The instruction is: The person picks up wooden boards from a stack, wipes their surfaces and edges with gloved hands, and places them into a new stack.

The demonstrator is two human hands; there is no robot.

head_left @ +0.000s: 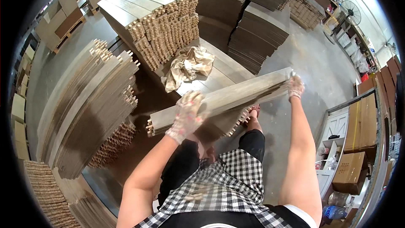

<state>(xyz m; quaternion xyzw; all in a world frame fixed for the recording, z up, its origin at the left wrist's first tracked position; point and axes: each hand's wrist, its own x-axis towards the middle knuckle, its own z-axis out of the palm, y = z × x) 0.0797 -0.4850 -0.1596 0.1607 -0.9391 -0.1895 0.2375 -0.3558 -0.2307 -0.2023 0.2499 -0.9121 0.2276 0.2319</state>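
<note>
Long grey-brown wooden boards (pixel 240 92) with round light-wood pegs at their ends lie across in front of me, the right end farther away. My left hand (pixel 187 116), in a stained work glove, is closed over the top board near its left end, the fingertips reaching its far edge. Some of that hand is smeared by motion. My right hand (pixel 296 87), gloved too, is closed around the right end of the board. Beneath them, more pegged boards (pixel 217 122) stand stacked against my legs. The undersides of both hands are hidden.
A crumpled cream cloth (pixel 190 67) lies on flat boards beyond. Tall stacks of pegged boards stand at left (pixel 88 109) and behind (pixel 156 21); dark panels (pixel 259 29) are piled at the back right. A shelf with cardboard boxes (pixel 350 173) and a bottle (pixel 335 212) is at right.
</note>
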